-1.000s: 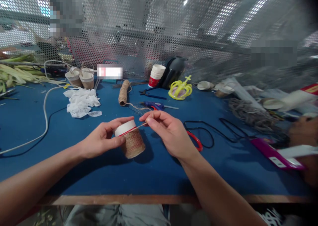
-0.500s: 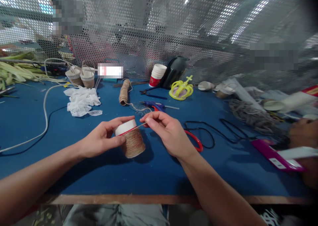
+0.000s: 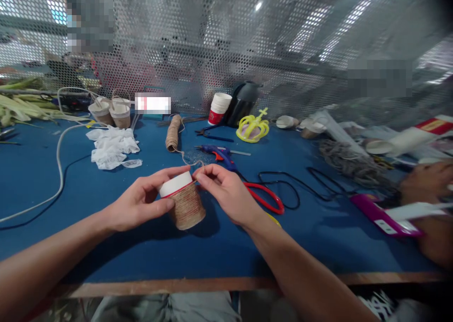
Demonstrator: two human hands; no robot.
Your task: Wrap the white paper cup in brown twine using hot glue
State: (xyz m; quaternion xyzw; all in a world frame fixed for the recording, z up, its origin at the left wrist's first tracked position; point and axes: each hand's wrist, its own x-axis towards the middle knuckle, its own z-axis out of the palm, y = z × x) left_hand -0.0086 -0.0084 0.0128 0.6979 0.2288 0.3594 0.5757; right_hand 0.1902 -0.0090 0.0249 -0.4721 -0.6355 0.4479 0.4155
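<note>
My left hand (image 3: 136, 202) grips a paper cup (image 3: 187, 206) by its white rim end, thumb on the near side. Brown twine is wound around most of the cup, up to a thin red line; the cup tilts over the table. My right hand (image 3: 221, 185) pinches the twine (image 3: 194, 163) close beside the cup's right edge. From there the strand runs back to a twine spool (image 3: 173, 133) lying on the table. A blue glue gun (image 3: 220, 155) lies just behind my right hand.
Red-handled scissors (image 3: 267, 204) and a black cable are right of my right hand. White gloves (image 3: 115, 146) lie left. Behind stand stacked cups (image 3: 219, 109) and a yellow crown (image 3: 252, 127). Another person's hand (image 3: 426, 183) is at the right, near a purple item (image 3: 384, 216).
My right hand has moved left, closer to the cup, and the strand between them is shorter. The view has shifted slightly, and a yellow curved piece now shows beside my right wrist.
</note>
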